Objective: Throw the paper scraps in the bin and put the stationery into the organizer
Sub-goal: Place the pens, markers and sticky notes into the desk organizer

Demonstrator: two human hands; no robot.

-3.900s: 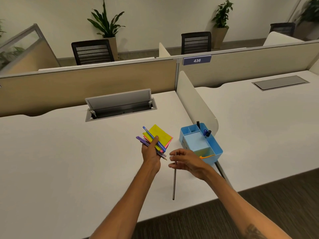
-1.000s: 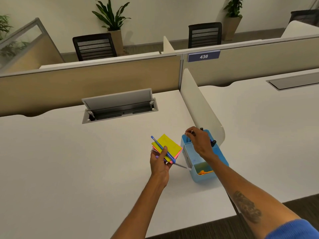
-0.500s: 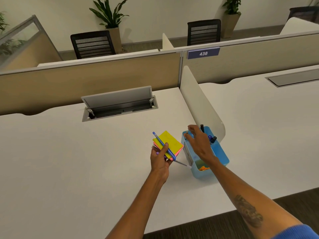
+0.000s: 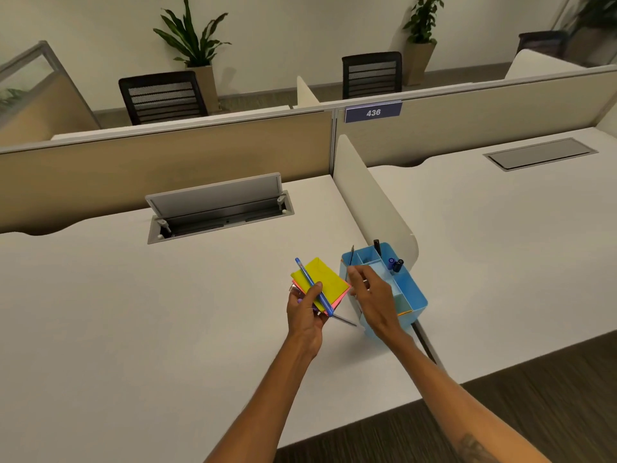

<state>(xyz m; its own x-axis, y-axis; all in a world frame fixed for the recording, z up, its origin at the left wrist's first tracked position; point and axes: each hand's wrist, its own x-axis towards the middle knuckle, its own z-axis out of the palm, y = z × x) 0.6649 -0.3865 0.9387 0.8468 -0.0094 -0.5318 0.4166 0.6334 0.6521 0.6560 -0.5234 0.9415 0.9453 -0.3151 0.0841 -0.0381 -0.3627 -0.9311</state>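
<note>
My left hand [image 4: 305,314] grips a stack of sticky notes [image 4: 325,282], yellow on top and pink beneath, with a blue pen [image 4: 314,286] pinned across it by the thumb. A thin grey pen tip [image 4: 345,319] sticks out below the stack. The blue organizer [image 4: 414,297] stands just right of the notes, against a low white divider. It holds a thin dark pencil [image 4: 351,255] at its left corner, a black marker [image 4: 377,247] and two dark blue caps [image 4: 395,264]. My right hand [image 4: 370,295] hovers over the organizer's near left side, fingers loosely spread, holding nothing.
The white desk [image 4: 133,312] has an open cable hatch [image 4: 217,208] at the back. A curved white divider [image 4: 374,195] separates it from the neighbouring desk [image 4: 500,245]. Beige partitions, black chairs and potted plants stand behind. The desk's front edge drops to dark carpet.
My right hand has drawn back from the organizer's far left compartment toward the held notes, leaving the thin pencil standing there. My left hand still holds the notes and pens.
</note>
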